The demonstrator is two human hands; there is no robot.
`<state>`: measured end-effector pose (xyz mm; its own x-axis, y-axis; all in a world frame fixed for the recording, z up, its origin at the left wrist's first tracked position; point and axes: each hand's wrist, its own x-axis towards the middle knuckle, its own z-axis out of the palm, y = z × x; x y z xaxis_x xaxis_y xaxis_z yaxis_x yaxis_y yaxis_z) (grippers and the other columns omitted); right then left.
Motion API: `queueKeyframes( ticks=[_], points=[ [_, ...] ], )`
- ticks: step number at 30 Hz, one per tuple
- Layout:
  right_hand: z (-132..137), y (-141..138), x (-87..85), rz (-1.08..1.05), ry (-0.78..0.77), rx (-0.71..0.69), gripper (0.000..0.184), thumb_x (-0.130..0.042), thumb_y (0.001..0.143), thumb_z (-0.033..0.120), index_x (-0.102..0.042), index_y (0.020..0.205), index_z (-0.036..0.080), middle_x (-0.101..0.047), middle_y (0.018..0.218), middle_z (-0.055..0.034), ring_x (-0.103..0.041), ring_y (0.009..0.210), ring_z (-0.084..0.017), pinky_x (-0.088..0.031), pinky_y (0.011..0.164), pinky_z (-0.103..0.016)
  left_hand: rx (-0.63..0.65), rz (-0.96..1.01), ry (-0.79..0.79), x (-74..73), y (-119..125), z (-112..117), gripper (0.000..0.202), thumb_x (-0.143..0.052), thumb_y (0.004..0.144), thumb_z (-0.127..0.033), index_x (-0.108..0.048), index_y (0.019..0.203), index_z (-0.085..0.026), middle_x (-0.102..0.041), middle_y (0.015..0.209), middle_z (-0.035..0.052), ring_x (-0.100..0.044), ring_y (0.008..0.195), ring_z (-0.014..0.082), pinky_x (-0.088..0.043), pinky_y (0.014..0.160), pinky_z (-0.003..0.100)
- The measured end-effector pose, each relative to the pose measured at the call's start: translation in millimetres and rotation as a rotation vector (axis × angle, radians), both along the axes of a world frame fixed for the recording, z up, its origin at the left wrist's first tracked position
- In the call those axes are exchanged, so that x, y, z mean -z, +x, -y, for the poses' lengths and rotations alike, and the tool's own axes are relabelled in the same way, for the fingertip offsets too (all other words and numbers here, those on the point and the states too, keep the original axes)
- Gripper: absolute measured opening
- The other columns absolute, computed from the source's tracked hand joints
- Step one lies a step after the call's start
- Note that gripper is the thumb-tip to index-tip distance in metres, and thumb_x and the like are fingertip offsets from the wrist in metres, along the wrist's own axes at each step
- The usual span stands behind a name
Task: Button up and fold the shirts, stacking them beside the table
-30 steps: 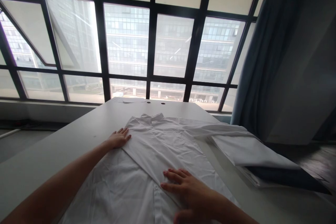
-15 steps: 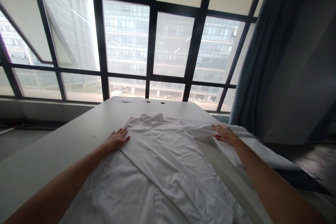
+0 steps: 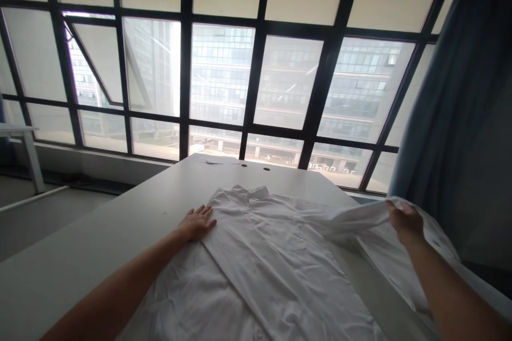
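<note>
Two hands are on one white shirt. The right hand (image 3: 406,222), at the upper right of the garment, has its fingers (image 3: 401,210) closed on the end of the sleeve (image 3: 352,221), pinching the cloth and lifting it clear of the table. The left hand (image 3: 197,222) lies open with its fingers spread, pressed flat on the shoulder just below the collar (image 3: 248,192).

The white shirt (image 3: 276,272) lies spread across the lower middle of the frame on a pale table (image 3: 104,237). It looks light, soft and limp, so it will sag wherever it goes unsupported and crease easily. The cuff end and the shoulder look like the surest places to hold it.

Past the right hand, at the lower right, lies more white cloth (image 3: 404,269), and a blue-grey curtain (image 3: 434,122) hangs beside the window (image 3: 220,72).

Half a second earlier the right hand sat lower and nearer the shirt. Now it is higher and further right, with the sleeve drawn outward, while the left hand stays put.
</note>
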<state>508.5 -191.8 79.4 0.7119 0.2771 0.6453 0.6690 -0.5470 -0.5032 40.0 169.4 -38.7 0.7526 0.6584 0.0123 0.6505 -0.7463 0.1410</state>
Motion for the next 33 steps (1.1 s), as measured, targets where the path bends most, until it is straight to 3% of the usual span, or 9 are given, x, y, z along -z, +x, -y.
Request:
queueKeyframes(
  ticks=[2,6,9,12,16,19,22,29,33],
  points=[
    [-19,-38,-19.8,-0.003,0.112,0.04,0.066,-0.041,0.089,0.043,-0.045,0.14,0.002,-0.046,0.139,-0.03,-0.045,0.131,-0.039,-0.038,0.106,-0.048,-0.007,0.014,0.035,-1.6,0,4,0.063,-0.028,0.096,-0.052,-0.034,0.151,-0.021,-0.022,0.16,0.0076,-0.017,0.148,0.0275,-0.016,0.116,0.054],
    [-44,-158,-18.5,0.384,-0.106,-0.405,0.075,-0.047,0.089,0.044,-0.03,0.15,0.004,-0.036,0.152,-0.0218,-0.029,0.143,-0.034,-0.026,0.116,-0.048,0.065,0.237,0.22,-8.6,-3,23,0.054,-0.032,0.096,-0.041,-0.05,0.14,-0.015,-0.028,0.158,0.0104,-0.015,0.148,0.027,-0.008,0.12,0.049],
    [-39,-243,18.8,0.44,-0.495,-0.731,0.065,-0.046,0.091,0.036,-0.032,0.151,0.012,-0.039,0.152,-0.0173,-0.039,0.137,-0.033,-0.033,0.111,-0.051,0.037,0.45,-0.062,-18.1,-10,41,0.058,-0.024,0.098,-0.048,-0.051,0.137,-0.014,-0.044,0.149,0.0137,-0.037,0.139,0.0289,-0.025,0.116,0.046],
    [-25,-290,52.8,0.394,-0.72,-0.898,0.059,-0.052,0.088,0.027,-0.043,0.143,0.01,-0.032,0.156,-0.0162,-0.044,0.133,-0.032,-0.037,0.108,-0.048,-0.051,0.499,-0.445,-29.0,-26,56,0.078,-0.001,0.097,-0.058,-0.047,0.139,-0.012,-0.064,0.125,0.0163,-0.065,0.104,0.028,-0.052,0.087,0.042],
    [-15,-301,66.5,0.337,-0.762,-0.906,0.043,-0.054,0.085,0.02,-0.057,0.127,0.011,-0.029,0.158,-0.0138,-0.044,0.133,-0.031,-0.039,0.107,-0.046,-0.011,0.427,-0.892,-38.1,-56,79,0.093,-0.007,0.087,-0.079,-0.05,0.136,-0.014,-0.068,0.115,0.0152,-0.067,0.08,0.0239,-0.052,0.059,0.031],
    [-15,-299,69.3,0.329,-0.715,-0.897,0.042,-0.053,0.086,0.019,-0.057,0.127,0.01,-0.029,0.158,-0.0145,-0.043,0.135,-0.031,-0.039,0.107,-0.047,0.021,0.37,-0.901,-37.6,-72,101,0.087,-0.049,0.074,-0.083,-0.06,0.126,-0.015,-0.068,0.11,0.0134,-0.064,0.077,0.0216,-0.047,0.053,0.025],
    [-14,-296,76.1,0.339,-0.684,-0.893,0.045,-0.053,0.085,0.019,-0.055,0.129,0.012,-0.031,0.157,-0.0151,-0.044,0.134,-0.032,-0.041,0.106,-0.047,0.083,0.393,-0.904,-39.9,-76,123,0.083,-0.077,0.063,-0.064,-0.059,0.129,-0.015,-0.067,0.095,0.008,-0.061,0.073,0.0182,-0.047,0.055,0.023],
    [-8,-292,75.8,0.5,-0.431,-0.821,0.045,-0.044,0.091,0.023,-0.051,0.134,0.009,-0.024,0.158,-0.0184,-0.04,0.137,-0.031,-0.04,0.106,-0.047,0.304,0.897,-1.149,-94.6,-99,140,0.051,-0.071,0.082,-0.04,-0.062,0.127,-0.017,-0.059,0.079,0.0009,-0.049,0.055,0.006,-0.045,0.05,0.018],
    [-5,-301,71.0,0.478,-0.537,-0.962,0.041,-0.048,0.089,0.021,-0.059,0.127,0.014,-0.05,0.144,-0.0161,-0.055,0.122,-0.028,-0.045,0.1,-0.043,0.52,0.738,-1.255,-109.3,-120,137,0.034,-0.068,0.087,-0.033,-0.07,0.116,-0.014,-0.068,0.081,0.0054,-0.056,0.054,0.0082,-0.047,0.05,0.018]
  ],
)
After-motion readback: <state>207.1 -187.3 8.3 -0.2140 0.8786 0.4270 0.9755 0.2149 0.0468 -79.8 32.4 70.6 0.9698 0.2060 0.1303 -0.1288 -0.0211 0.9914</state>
